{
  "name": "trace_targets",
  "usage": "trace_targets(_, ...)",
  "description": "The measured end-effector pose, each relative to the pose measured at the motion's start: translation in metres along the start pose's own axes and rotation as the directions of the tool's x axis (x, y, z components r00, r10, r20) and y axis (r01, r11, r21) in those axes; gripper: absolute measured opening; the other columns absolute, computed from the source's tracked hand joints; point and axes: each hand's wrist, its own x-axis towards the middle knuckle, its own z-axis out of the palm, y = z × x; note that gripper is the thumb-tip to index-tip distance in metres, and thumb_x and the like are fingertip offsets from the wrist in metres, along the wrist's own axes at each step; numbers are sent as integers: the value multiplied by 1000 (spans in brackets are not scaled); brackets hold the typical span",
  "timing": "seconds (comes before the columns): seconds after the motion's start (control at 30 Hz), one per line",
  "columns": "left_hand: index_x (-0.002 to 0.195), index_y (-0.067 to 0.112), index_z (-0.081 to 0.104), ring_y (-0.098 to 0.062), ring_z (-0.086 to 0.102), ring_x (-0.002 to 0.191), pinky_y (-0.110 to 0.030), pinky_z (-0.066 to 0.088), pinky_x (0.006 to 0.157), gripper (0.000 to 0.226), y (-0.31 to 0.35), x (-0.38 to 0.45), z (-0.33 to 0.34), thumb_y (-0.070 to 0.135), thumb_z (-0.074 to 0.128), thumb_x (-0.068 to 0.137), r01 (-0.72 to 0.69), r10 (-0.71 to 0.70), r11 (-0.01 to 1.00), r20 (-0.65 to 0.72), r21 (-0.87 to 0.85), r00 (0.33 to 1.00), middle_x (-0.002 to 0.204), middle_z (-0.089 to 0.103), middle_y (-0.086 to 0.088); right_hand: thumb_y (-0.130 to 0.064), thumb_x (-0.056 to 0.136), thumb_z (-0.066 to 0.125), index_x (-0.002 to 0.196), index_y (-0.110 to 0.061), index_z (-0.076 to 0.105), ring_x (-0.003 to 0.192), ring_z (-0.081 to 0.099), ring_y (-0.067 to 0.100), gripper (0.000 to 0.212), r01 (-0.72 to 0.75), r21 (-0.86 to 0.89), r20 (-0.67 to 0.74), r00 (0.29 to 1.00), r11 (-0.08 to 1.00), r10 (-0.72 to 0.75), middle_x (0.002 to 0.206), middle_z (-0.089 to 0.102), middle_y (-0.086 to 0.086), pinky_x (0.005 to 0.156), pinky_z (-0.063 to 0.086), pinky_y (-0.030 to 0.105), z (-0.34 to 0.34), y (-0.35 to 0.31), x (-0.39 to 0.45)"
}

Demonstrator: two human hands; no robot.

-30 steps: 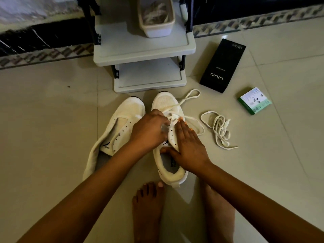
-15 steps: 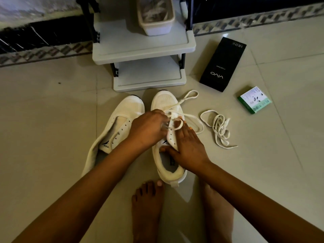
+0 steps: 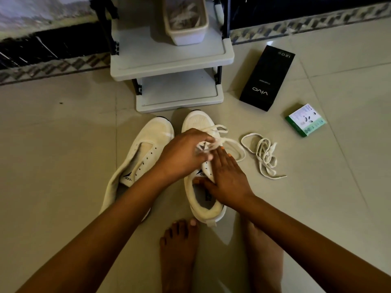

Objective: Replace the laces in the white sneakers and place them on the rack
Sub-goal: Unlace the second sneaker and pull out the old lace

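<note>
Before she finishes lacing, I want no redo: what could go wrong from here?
The left hand pulls the lace while the right hand only presses the sneaker, so it could slide or an eyelet could be skipped. The loose lace lies close by and might tangle with the one being threaded. The other sneaker is not yet laced.

Dim, warm-toned indoor light, faint glare on the floor tiles (image 3: 273, 42) (wide-angle bowing at edges), perhaps slight motion blur.

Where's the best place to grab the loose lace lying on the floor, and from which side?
Pinch the loose lace at its bunched middle, coming straight down from above: it lies flat on the tile, the coils overlap there, and nothing sits close on any side.
</note>
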Motion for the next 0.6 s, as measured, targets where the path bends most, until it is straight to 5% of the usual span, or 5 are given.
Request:
trace_targets(0.1, 118, 22, 63, -20, 53, 113, -34, 48, 90, 31, -9, 1, 8, 26, 59, 88, 64, -67, 924, -4, 376, 998, 128, 54, 1, -64, 82, 53, 151, -15, 11, 143, 18, 23, 95, -13, 53, -59, 998, 999, 16, 157, 17, 6, 115, 18, 28, 0, 0, 0)
trace_targets(0.23, 112, 16, 63, -21, 59, 103, -36, 51, 85, 27, -8, 2, 13, 27, 53, 89, 147, -106, 878, -116, 455, 988, 121, 59, 0, -61, 80, 60, 150, -13, 18, 138, 28, 25, 95, -9, 66, -87, 996, 998, 14, 154, 26, 6, 111, 26, 30, 1, 0, -1)
trace_targets(0.3, 106, 19, 66, -20, 61, 98, -33, 51, 83, 22, -7, 3, 9, 27, 56, 89, 127, -90, 905, -107, 407, 990, 112, 65, 0, -60, 80, 59, 150, -13, 16, 140, 26, 25, 95, -5, 63, -88, 996, 998, 10, 155, 23, 6, 112, 25, 31, 0, 1, -1)
trace_targets(0.47, 91, 20, 74, -11, 64, 87, -31, 51, 84, 10, 7, -2, -16, 20, 70, 82, 42, -45, 995, -38, -88, 998, 91, 72, 5, -71, 83, 41, 151, -14, 7, 144, 15, 24, 95, 1, 7, -19, 1000, 1000, -1, 158, 13, 7, 115, 19, 32, -4, 0, -2)
trace_targets(0.6, 112, 24, 66, -17, 58, 108, -36, 48, 92, 27, -1, 0, -8, 22, 66, 85, 70, -67, 992, -35, 104, 997, 119, 62, 3, -72, 74, 22, 150, -12, -3, 147, 4, 21, 101, -13, -20, 25, 1000, 1000, 13, 159, 2, 8, 116, 4, 29, 0, 0, -1)
